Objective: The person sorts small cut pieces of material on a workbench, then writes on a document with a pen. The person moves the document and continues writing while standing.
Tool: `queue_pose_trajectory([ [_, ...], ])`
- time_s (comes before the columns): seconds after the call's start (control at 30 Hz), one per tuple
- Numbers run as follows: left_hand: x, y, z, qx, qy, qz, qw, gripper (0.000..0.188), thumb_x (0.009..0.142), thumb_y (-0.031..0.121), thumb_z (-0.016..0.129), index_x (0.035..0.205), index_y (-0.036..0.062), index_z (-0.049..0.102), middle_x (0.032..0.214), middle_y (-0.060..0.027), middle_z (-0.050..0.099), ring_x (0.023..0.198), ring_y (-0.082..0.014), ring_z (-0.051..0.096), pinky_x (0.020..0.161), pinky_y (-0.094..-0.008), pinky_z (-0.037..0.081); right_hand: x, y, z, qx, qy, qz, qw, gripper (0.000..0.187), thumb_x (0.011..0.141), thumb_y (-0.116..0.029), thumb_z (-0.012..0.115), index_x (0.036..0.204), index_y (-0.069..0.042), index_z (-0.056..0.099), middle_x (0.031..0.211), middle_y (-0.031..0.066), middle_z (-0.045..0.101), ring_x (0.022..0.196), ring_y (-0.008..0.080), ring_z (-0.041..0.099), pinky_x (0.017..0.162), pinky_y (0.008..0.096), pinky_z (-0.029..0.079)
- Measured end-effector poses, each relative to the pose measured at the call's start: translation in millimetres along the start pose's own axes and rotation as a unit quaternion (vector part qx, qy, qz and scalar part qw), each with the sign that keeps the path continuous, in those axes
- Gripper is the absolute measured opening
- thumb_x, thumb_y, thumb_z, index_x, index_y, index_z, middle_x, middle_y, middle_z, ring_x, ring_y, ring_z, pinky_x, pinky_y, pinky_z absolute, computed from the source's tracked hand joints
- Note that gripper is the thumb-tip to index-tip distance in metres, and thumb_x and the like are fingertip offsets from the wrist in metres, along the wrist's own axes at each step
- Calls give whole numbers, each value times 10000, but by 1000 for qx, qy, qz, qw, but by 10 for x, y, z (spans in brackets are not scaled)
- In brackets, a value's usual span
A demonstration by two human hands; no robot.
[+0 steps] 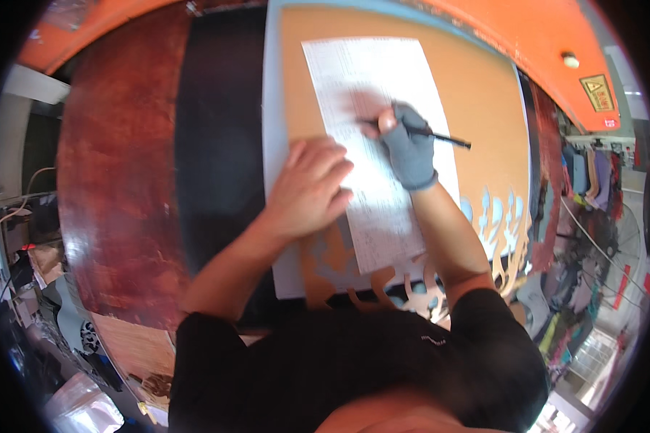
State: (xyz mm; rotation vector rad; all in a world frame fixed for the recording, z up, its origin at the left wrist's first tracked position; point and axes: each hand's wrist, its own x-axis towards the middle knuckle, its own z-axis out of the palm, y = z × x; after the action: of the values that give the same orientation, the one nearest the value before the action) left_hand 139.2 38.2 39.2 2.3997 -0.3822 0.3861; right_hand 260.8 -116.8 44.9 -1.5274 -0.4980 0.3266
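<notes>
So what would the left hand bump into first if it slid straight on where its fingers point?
Likely the gloved right hand or its black pen, over the white paper; blur makes depth unclear.

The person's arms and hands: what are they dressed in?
The right hand wears a grey glove that leaves the thumb's end bare. The left hand has no glove. Both black sleeves are short, leaving the forearms uncovered.

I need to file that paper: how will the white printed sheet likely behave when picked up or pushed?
The white sheet looks thin, so it's probably light and floppy. Lying flat on the smooth-looking tan sheet, it might slide or buckle if pushed, though the left hand at its edge could hold it back.
</notes>
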Motion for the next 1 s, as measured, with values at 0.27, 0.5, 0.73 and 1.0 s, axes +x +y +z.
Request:
queue_pose_trajectory([
  [0.27,79,87,-120,15,28,38,999,338,715,208,671,987,20,605,1073,-112,534,1094,-292,477,934,-417,354,24,50,-73,-3,-84,-56,995,148,776,5,606,836,-92,510,738,-48,493,673,36,453,591,210,407],
  [0.5,40,74,-85,17,26,36,999,329,712,192,678,987,30,599,1087,-103,519,1096,-283,470,934,-409,350,-38,127,-1,-82,-35,-100,991,181,749,-29,650,761,-75,476,681,-1,496,617,76,451,551,251,401],
  [0.73,58,72,-87,13,25,33,999,328,706,186,680,980,26,595,1083,-100,517,1095,-278,468,935,-403,348,-64,165,14,-91,-3,-95,991,193,741,-66,680,720,-56,488,638,17,497,586,96,459,528,268,408],
  [1.0,47,73,-75,9,28,24,999,315,710,184,669,971,20,603,1087,-103,520,1097,-279,469,938,-401,348,-52,132,9,-119,-5,-87,989,178,739,-59,663,721,-58,486,626,25,509,576,99,473,518,274,413],
])
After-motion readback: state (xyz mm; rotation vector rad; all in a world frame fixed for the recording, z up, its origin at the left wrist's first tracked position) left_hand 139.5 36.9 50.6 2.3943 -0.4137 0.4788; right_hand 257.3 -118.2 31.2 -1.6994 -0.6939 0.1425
